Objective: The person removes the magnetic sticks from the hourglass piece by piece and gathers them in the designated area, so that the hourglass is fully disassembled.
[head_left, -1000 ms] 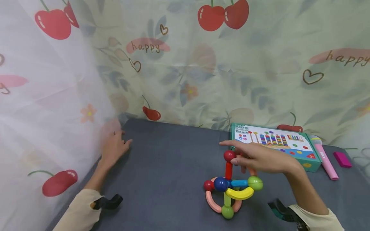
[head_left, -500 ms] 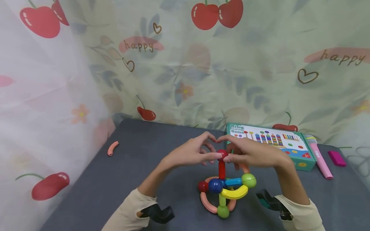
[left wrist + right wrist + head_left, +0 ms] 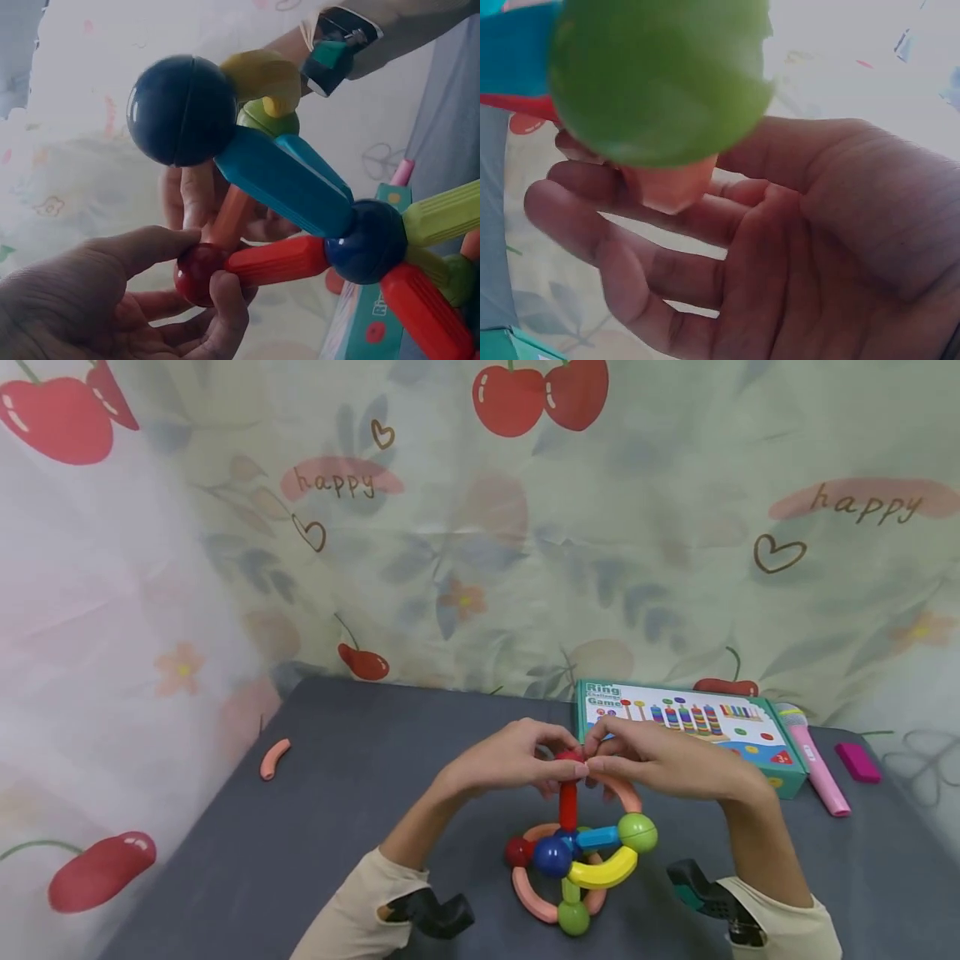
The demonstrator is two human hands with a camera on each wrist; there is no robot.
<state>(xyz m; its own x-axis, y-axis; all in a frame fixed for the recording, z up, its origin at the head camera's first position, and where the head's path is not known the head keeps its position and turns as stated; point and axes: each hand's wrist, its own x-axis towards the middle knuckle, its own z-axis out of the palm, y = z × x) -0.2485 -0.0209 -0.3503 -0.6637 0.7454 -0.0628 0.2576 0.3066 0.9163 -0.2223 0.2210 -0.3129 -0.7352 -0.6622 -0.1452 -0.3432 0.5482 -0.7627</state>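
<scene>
Found a loose pink piece (image 3: 275,759) lying at the far left of the grey table (image 3: 360,827), well apart from the rest and not yet joined to anything. Moving right, saw the left hand (image 3: 498,764) with thumb and fingers pinching the red top ball (image 3: 199,274) of the ball-and-rod structure (image 3: 597,838), apparently resting on the table in front of the person. Counted as done, by the look of it: the lower pink curves (image 3: 534,900) around the base, the red rod (image 3: 568,806) under the top ball, and the yellow curve (image 3: 604,871) between dark-blue ball (image 3: 552,857) and green ball (image 3: 637,833). Next, noted the upper pink curve (image 3: 626,795) rising from the green ball, with the right hand (image 3: 671,758) curled about its upper part, fingertips close against the left hand's. Judged this joint the work in hand, with only the loose piece visibly left over. Farther right, saw the box (image 3: 738,733), pink microphone (image 3: 821,768) and magenta block (image 3: 858,762), all untouched.

Could not tell seated from merely touching at the upper pink curve's far end, for fingers in the way. Lost the right thumb's tip behind the large, blurred green ball in the right wrist view. Could make out little of the structure's rear.
</scene>
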